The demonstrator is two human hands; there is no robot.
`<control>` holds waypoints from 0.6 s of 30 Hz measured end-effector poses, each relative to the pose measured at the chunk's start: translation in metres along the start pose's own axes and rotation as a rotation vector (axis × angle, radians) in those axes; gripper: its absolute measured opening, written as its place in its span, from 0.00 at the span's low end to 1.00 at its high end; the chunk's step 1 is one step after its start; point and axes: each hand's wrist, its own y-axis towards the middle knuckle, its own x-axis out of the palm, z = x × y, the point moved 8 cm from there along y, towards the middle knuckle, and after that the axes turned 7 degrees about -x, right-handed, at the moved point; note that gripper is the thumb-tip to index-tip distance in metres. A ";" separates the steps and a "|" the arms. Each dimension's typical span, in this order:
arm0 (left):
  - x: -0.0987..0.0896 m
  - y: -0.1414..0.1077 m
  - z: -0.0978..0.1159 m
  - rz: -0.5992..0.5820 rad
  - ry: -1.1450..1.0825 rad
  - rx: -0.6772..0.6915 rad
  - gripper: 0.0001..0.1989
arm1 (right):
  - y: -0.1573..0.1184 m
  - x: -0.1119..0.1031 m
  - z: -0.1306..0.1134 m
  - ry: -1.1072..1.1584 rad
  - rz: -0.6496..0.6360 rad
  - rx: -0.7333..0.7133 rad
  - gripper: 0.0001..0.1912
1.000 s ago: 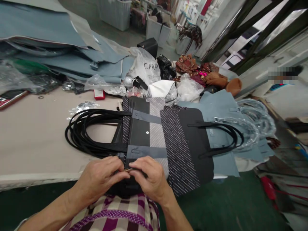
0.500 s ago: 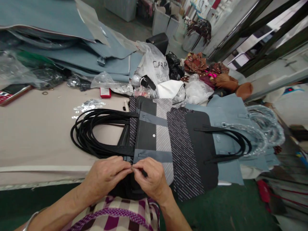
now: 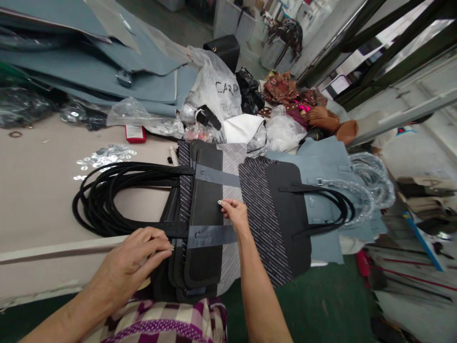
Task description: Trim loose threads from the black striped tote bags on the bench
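Note:
Black bag panels (image 3: 205, 190) lie stacked at the middle, with looped black handles (image 3: 103, 190) reaching left and grey strips across the top panel. My right hand (image 3: 233, 212) pinches a small shiny round piece (image 3: 220, 202) at the top panel's right edge. My left hand (image 3: 143, 252) is over the stack's lower left side, near a handle end. Its thumb and fingertips are pinched together around something too small to make out. To the right lies another black panel (image 3: 289, 214) with striped lining (image 3: 262, 219).
Small metal discs (image 3: 103, 157) are scattered on the table (image 3: 32, 190) at the left, near a red box (image 3: 135, 134). Plastic bags (image 3: 224, 90) and blue-grey pieces (image 3: 143, 85) lie behind. Wrapped handles (image 3: 374, 181) and brown bags (image 3: 323, 119) are at the right.
My hands have parted. My right hand moved up and right onto the top panel, where the small round piece was lying. My left hand moved slightly left. The view has shifted right.

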 end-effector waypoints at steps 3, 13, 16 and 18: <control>-0.005 -0.009 -0.014 -0.015 0.048 -0.014 0.09 | 0.006 0.008 0.003 -0.067 -0.034 0.009 0.17; -0.036 -0.032 -0.027 0.070 -0.012 -0.144 0.13 | 0.010 -0.011 -0.021 -0.458 0.005 -0.142 0.21; -0.042 -0.039 -0.030 0.068 -0.056 -0.243 0.13 | -0.028 0.011 -0.047 -0.466 -0.049 -0.300 0.14; -0.047 -0.043 -0.028 0.080 -0.068 -0.252 0.12 | -0.066 0.047 -0.063 -0.513 -0.199 -0.488 0.15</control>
